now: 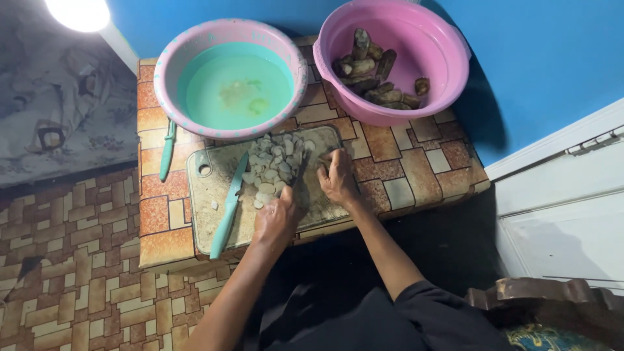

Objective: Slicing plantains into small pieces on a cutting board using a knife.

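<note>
Head view looks down on a low desk [416, 166] covered in brown and orange block-patterned vinyl, and the landmark is the one pale rectangular plastic cutting board [214, 195] lying on it. On the board's middle sits one heap of pale sliced root pieces [276, 166], too many to count. The left hand [276, 221] is clenched around a dark-handled knife [300, 174] whose blade reaches into the heap. The right hand [338, 179] rests at the board's right end, fingers curled at the slices; whether it grips one I cannot tell. Two teal-handled knives show: one [229, 207] lying on the board, one [168, 151] just left of it. Two basins stand behind the board: a pink-rimmed one with turquoise inside holding water [231, 78], and a pink one [390, 62] with about a dozen brown unpeeled roots [380, 71]
</note>
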